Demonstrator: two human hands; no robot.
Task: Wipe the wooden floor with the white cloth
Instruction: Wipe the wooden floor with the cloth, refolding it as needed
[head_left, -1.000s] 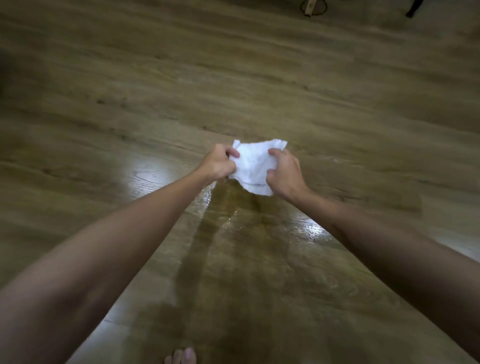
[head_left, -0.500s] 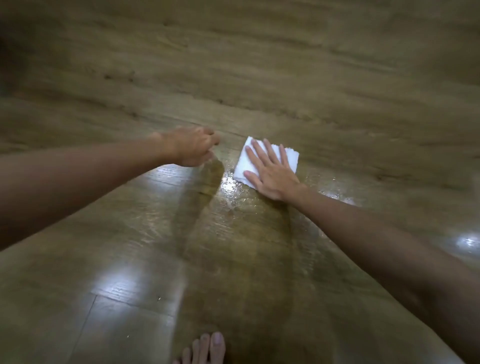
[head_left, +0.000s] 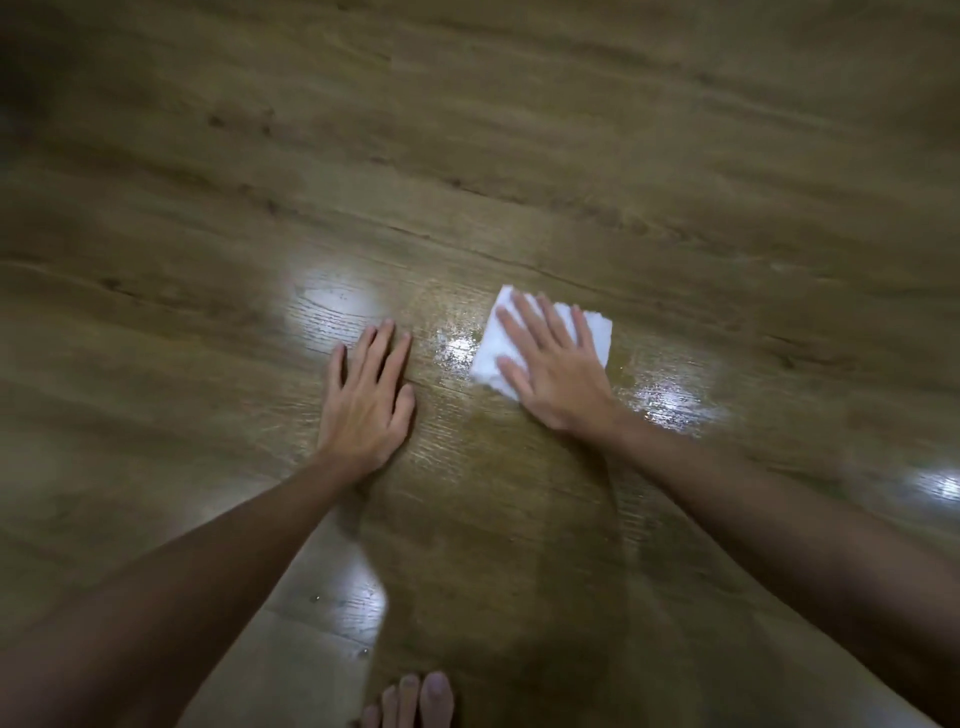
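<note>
White cloth (head_left: 597, 332), folded square, flat under right hand (head_left: 558, 374).

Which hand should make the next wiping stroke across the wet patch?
Right. The right hand already lies flat on the white cloth, beside the wet patch. The left hand is flat on the bare floor, apart from the cloth, seemingly bracing.

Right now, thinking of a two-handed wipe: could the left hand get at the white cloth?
Probably yes. The left hand lies flat on the wooden floor beside the white cloth, with only bare wet floor between them. The right hand covers most of the cloth, leaving its left edge exposed.
</note>
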